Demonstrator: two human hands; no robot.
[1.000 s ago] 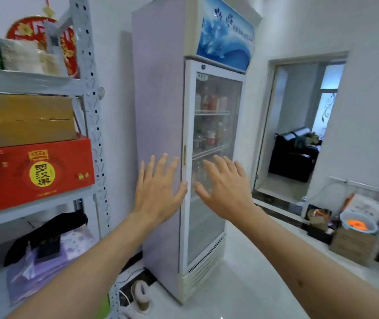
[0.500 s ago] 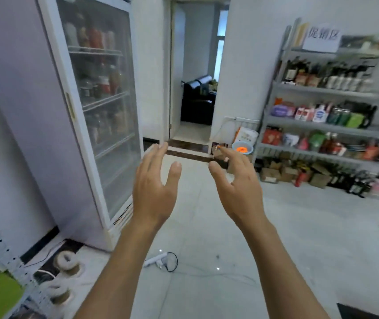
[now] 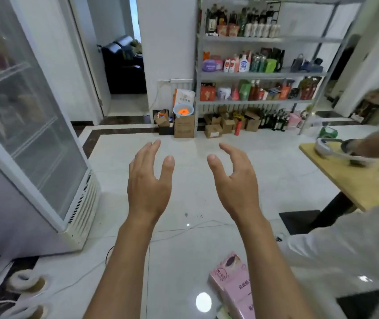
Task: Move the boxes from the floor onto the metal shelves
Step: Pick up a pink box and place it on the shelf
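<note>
Both my hands are raised in front of me over the white tiled floor, and neither holds anything. My left hand (image 3: 149, 178) has relaxed, nearly straight fingers. My right hand (image 3: 234, 178) has loosely curved fingers. A pink box (image 3: 232, 284) lies on the floor below my right forearm, partly hidden by it. Metal shelves (image 3: 262, 74) stocked with bottles and packets stand against the far wall. Several brown cardboard boxes (image 3: 213, 128) sit on the floor beneath them.
A glass-door fridge (image 3: 22, 134) stands at the left. A wooden table (image 3: 356, 180) is at the right, where another person's arm (image 3: 377, 143) holds a device. A cable (image 3: 183, 229) runs across the floor. A doorway (image 3: 124, 65) opens at the back.
My view has swung right and down, away from the left shelf and fridge toward the open floor. My hands stayed raised and empty. The pink box and the table came into view.
</note>
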